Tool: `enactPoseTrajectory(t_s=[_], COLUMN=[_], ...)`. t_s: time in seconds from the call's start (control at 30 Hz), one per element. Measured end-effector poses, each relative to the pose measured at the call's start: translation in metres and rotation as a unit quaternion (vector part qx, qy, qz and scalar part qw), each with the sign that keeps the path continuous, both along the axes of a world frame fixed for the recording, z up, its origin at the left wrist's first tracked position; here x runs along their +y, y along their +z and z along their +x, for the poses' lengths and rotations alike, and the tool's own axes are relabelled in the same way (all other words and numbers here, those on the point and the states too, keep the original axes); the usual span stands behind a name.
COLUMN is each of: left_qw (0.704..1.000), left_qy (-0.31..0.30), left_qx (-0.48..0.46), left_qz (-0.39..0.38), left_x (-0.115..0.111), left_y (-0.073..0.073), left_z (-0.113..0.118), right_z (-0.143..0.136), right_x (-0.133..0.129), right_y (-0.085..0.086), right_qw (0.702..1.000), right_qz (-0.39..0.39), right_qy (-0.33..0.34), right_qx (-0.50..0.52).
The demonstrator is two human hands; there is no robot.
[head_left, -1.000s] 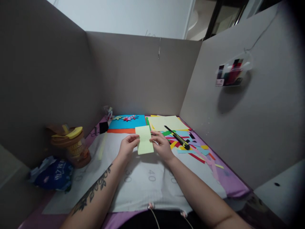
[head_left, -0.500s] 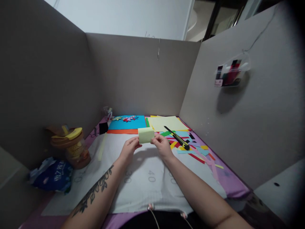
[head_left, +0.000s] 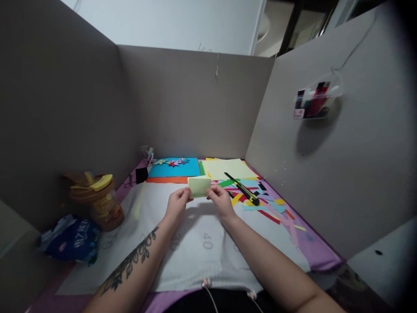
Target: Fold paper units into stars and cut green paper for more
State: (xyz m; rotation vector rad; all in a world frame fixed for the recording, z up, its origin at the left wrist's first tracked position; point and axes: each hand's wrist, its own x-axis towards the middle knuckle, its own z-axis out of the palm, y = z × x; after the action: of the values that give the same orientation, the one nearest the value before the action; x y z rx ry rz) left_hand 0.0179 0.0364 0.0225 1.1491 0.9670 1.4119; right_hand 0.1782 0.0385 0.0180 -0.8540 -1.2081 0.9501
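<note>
A small pale yellow-green piece of paper is held up above the white sheet; a line along its top suggests it is folded. My left hand pinches its left edge between thumb and fingers. At the right edge, my right hand pinches it the same way. Beyond and to the right lies a black and yellow utility knife, its blade extended, on top of several coloured paper strips.
Paper stars lie on blue card at the back, beside pale yellow sheets. A brown tumbler with a yellow lid and a blue packet stand left. Grey walls enclose the table. A clear plastic container hangs right.
The paper has tilted slightly between my hands, and its upper fold line shows more. Both hands have shifted only a little and keep their pinch.
</note>
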Motion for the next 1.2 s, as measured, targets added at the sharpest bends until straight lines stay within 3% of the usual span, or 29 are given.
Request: enactPoseTrajectory(t_s=[0.13, 0.3, 0.43, 0.57, 0.67, 0.77, 0.87, 0.97, 1.1, 1.2], left_qw=[0.998, 0.999, 0.997, 0.994, 0.996, 0.998, 0.987, 0.959, 0.93, 0.918], left_qy=[0.009, 0.029, 0.025, -0.013, -0.037, -0.041, -0.136, -0.241, -0.305, -0.32], left_qx=[-0.047, -0.013, -0.049, -0.065, -0.036, 0.01, -0.036, -0.097, -0.131, -0.162], left_qz=[-0.027, -0.02, -0.046, -0.088, -0.077, -0.043, -0.071, -0.117, -0.156, -0.169], left_x=[0.0, 0.0, 0.001, 0.002, 0.001, -0.003, -0.01, -0.018, -0.023, -0.022], left_y=[0.002, 0.004, 0.005, 0.006, 0.007, 0.01, 0.013, 0.014, 0.011, 0.01], left_z=[-0.002, -0.002, -0.002, -0.002, -0.002, -0.001, 0.001, 0.002, 0.003, 0.005], right_z=[0.002, 0.002, 0.004, 0.01, 0.013, 0.013, 0.007, -0.001, -0.006, -0.006], right_x=[0.003, 0.006, 0.003, 0.0, 0.003, 0.008, 0.009, 0.005, 0.002, 0.003], right_y=[-0.006, -0.008, 0.0, 0.006, 0.004, 0.002, 0.001, 0.0, -0.004, -0.006], right_qw=[0.999, 0.999, 0.994, 0.972, 0.981, 0.997, 0.999, 0.993, 0.98, 0.986], right_qz=[0.003, -0.02, 0.076, 0.146, 0.096, 0.006, -0.035, -0.074, -0.151, -0.122], right_qy=[0.027, 0.019, 0.016, -0.034, -0.047, -0.018, 0.034, 0.071, 0.104, 0.092], right_qx=[0.038, 0.025, -0.072, -0.178, -0.159, -0.077, 0.005, 0.055, 0.071, 0.058])
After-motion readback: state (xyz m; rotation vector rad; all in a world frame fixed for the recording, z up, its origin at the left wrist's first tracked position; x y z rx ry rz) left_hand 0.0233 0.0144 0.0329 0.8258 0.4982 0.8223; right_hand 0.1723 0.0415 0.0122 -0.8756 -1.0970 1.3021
